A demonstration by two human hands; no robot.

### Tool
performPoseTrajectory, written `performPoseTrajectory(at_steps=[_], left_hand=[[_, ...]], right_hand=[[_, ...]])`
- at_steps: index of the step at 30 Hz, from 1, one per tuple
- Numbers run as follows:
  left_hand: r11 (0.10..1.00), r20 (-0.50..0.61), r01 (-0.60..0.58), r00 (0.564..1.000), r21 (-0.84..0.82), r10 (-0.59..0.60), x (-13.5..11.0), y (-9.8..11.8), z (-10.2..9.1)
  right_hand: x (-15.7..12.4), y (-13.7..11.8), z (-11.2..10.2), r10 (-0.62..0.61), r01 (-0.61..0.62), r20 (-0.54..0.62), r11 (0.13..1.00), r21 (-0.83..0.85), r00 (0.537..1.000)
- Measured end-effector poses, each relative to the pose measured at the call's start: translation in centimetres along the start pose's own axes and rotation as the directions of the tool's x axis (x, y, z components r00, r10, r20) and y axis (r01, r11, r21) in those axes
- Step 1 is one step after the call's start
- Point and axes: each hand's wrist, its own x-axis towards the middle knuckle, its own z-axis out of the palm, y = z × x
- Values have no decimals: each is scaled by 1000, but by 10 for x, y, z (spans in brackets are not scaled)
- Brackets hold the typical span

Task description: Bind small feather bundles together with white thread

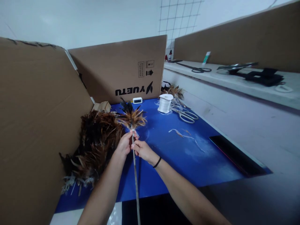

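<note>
A thin stick (136, 181) rises from the bottom edge of the head view toward a tuft of brown and black feathers (131, 117) bound at its top. My left hand (124, 143) pinches the stick just under the tuft. My right hand (142, 150), with a black band on the wrist, grips the stick slightly lower, fingers closed. Both hands hover over the blue mat (164, 162).
A heap of brown feathers (93, 147) lies left on the mat against cardboard walls (35, 125). A white thread spool (164, 103), scissors (187, 116), a small white device (137, 100) and feather scraps (185, 135) sit farther back. A dark flat slab (236, 154) lies right. A raised shelf (234, 78) holds tools.
</note>
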Motion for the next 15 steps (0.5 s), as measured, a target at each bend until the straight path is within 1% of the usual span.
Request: performPoseTrajectory(at_steps=[3, 6, 10, 15], left_hand=[[1000, 8, -6, 1000, -3, 6, -1, 0, 1], [1000, -38, -4, 999, -20, 3, 0, 0, 2], [1000, -113, 16, 994, 2, -16, 2, -1, 1], [1000, -167, -21, 986, 17, 23, 2, -3, 3]], right_hand=[[-1, 0, 1, 10, -10, -14, 1000, 19, 1000], [-3, -1, 2, 11, -10, -8, 999, 46, 1000], [-9, -3, 1, 49, -52, 41, 994, 99, 998], [-16, -7, 1, 115, -123, 96, 988, 88, 989]])
